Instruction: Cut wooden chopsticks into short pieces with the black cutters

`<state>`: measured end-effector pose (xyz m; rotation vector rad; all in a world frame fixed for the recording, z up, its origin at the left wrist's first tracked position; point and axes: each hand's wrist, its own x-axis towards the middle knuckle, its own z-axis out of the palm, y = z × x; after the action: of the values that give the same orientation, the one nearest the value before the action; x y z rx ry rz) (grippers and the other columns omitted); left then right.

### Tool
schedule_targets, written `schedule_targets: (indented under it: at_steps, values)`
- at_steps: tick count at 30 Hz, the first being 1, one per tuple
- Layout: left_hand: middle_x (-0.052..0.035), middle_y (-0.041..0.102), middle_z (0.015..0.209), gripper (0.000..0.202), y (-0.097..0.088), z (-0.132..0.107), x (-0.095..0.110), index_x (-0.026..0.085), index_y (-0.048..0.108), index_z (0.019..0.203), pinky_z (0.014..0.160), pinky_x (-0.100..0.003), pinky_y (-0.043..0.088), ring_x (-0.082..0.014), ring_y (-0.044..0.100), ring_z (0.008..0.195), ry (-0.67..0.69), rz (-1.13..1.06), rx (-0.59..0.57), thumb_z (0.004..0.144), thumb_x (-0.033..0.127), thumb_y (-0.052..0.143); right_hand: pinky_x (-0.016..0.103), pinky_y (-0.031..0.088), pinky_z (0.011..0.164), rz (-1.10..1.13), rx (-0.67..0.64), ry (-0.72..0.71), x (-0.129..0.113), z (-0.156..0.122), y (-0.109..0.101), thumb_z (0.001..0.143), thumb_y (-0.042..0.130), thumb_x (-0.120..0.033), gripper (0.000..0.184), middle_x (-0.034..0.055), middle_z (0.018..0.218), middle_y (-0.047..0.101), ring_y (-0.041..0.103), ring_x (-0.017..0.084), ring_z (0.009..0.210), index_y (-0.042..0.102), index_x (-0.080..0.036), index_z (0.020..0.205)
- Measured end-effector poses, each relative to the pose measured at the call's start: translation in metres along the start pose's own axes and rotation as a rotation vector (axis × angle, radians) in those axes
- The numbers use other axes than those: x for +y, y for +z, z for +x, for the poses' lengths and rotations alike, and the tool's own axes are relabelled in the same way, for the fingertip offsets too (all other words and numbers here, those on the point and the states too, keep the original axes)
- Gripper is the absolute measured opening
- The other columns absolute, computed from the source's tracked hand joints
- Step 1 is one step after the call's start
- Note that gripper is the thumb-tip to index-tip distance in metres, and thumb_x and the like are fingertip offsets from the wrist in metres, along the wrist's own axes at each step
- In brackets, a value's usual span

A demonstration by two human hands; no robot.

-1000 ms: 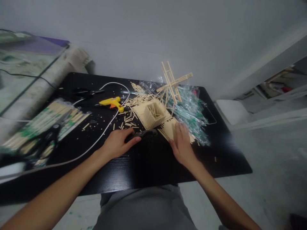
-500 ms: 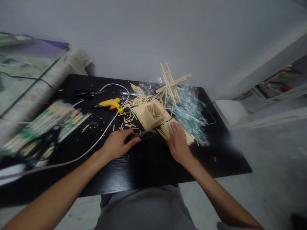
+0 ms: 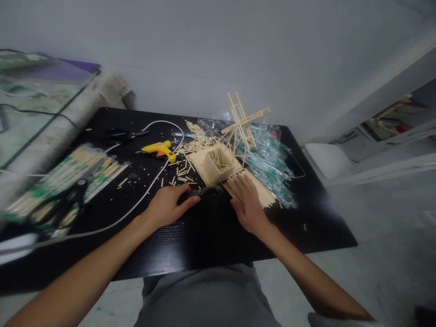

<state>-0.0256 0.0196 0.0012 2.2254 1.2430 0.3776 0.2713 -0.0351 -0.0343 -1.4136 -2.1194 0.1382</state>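
My left hand (image 3: 168, 204) is closed around a black hand tool (image 3: 207, 191) whose exact kind I cannot make out. The tool points right, just in front of a small open box built of wooden sticks (image 3: 218, 165). That box stands on a base of side-by-side sticks (image 3: 194, 156). My right hand (image 3: 250, 204) lies with its fingers stretched out on the stick base's right part, over several loose-ended sticks (image 3: 267, 197). Behind the box rises a windmill-like stick frame with crossed blades (image 3: 241, 122).
A yellow glue gun (image 3: 160, 149) lies left of the box, near a white cord (image 3: 148, 184). Cut stick pieces are scattered around it. Black scissors (image 3: 68, 197) rest on packed sticks (image 3: 44, 181). Plastic wrappers (image 3: 269, 163) pile up at right on the black table (image 3: 204, 245).
My right hand has shifted very slightly left over the sticks, its thumb moving with it. My left hand keeps the same hold on the black tool.
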Motion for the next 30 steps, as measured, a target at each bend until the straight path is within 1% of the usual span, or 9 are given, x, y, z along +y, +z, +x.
schedule_targets:
  at_steps: [2, 3, 5, 8, 12, 15, 23, 27, 30]
  values:
    - [-0.0049, 0.069, 0.077, 0.054, 0.0, 0.0, 0.0, 0.021, 0.061, 0.087, 0.069, -0.033, 0.041, -0.0239, 0.067, 0.073, -0.003, 0.0, -0.006, 0.1, 0.067, 0.036, 0.062, 0.03, 0.127, -0.035, -0.015, -0.056, 0.002, 0.001, 0.002, 0.106, 0.049, -0.032, 0.043, 0.0163, 0.159, 0.05, 0.032, 0.032, 0.158, 0.056, -0.019, 0.146]
    - [-0.0049, 0.069, 0.077, 0.054, 0.0, 0.0, 0.0, 0.021, 0.061, 0.087, 0.069, -0.033, 0.041, -0.0239, 0.066, 0.073, -0.003, 0.003, -0.008, 0.1, 0.067, 0.035, 0.062, 0.031, 0.126, -0.043, -0.016, -0.092, 0.003, 0.001, 0.002, 0.105, 0.052, -0.029, 0.037, 0.0156, 0.155, 0.055, 0.036, 0.032, 0.155, 0.063, -0.02, 0.139]
    - [-0.0047, 0.068, 0.077, 0.054, 0.001, 0.0, 0.0, 0.021, 0.06, 0.087, 0.068, -0.032, 0.04, -0.0237, 0.066, 0.072, -0.003, 0.009, -0.012, 0.1, 0.066, 0.036, 0.061, 0.035, 0.124, -0.04, -0.004, -0.157, 0.005, 0.0, 0.004, 0.103, 0.056, -0.023, 0.031, 0.014, 0.146, 0.064, 0.046, 0.031, 0.15, 0.069, -0.02, 0.13]
    - [-0.0044, 0.068, 0.077, 0.052, 0.001, 0.0, 0.0, 0.021, 0.06, 0.087, 0.069, -0.032, 0.04, -0.0234, 0.065, 0.071, 0.0, 0.019, -0.01, 0.1, 0.066, 0.037, 0.06, 0.042, 0.12, -0.023, 0.012, -0.197, 0.008, -0.003, 0.006, 0.101, 0.056, -0.017, 0.032, 0.0125, 0.137, 0.071, 0.055, 0.03, 0.143, 0.07, -0.02, 0.13]
    - [-0.0051, 0.069, 0.078, 0.051, 0.0, 0.0, 0.001, 0.021, 0.06, 0.088, 0.07, -0.032, 0.04, -0.0245, 0.067, 0.074, -0.005, 0.042, -0.002, 0.1, 0.065, 0.036, 0.06, 0.047, 0.116, -0.029, 0.042, -0.196, 0.008, -0.005, 0.008, 0.1, 0.055, -0.013, 0.03, 0.0125, 0.128, 0.076, 0.063, 0.031, 0.135, 0.071, -0.019, 0.125]
    - [-0.005, 0.069, 0.078, 0.052, 0.0, 0.0, 0.001, 0.021, 0.06, 0.088, 0.069, -0.032, 0.04, -0.024, 0.066, 0.074, -0.002, 0.037, -0.007, 0.1, 0.065, 0.036, 0.059, 0.05, 0.112, -0.038, 0.06, -0.195, 0.008, -0.006, 0.008, 0.099, 0.056, -0.012, 0.028, 0.0117, 0.124, 0.078, 0.066, 0.031, 0.13, 0.073, -0.019, 0.12]
    - [-0.0041, 0.067, 0.075, 0.052, 0.001, 0.0, 0.001, 0.021, 0.06, 0.085, 0.068, -0.032, 0.04, -0.0227, 0.065, 0.071, 0.004, 0.027, 0.004, 0.1, 0.064, 0.037, 0.055, 0.056, 0.104, -0.048, 0.105, -0.16, 0.004, -0.005, 0.007, 0.099, 0.057, -0.013, 0.027, 0.0103, 0.114, 0.08, 0.071, 0.029, 0.119, 0.073, -0.021, 0.118]
    - [-0.0037, 0.067, 0.073, 0.052, 0.0, 0.0, 0.001, 0.021, 0.06, 0.085, 0.067, -0.031, 0.04, -0.0224, 0.064, 0.069, 0.007, 0.023, 0.006, 0.1, 0.065, 0.037, 0.053, 0.056, 0.102, -0.025, 0.128, -0.068, 0.007, -0.008, -0.001, 0.1, 0.058, -0.02, 0.025, 0.0122, 0.117, 0.077, 0.07, 0.029, 0.119, 0.07, -0.021, 0.122]
    - [-0.0036, 0.067, 0.074, 0.052, 0.001, 0.0, 0.0, 0.021, 0.06, 0.085, 0.067, -0.031, 0.04, -0.0222, 0.064, 0.069, 0.012, 0.028, 0.003, 0.1, 0.065, 0.037, 0.057, 0.053, 0.107, -0.069, 0.228, 0.075, 0.013, -0.018, -0.01, 0.101, 0.059, -0.027, 0.03, 0.0166, 0.126, 0.072, 0.065, 0.031, 0.125, 0.064, -0.019, 0.13]
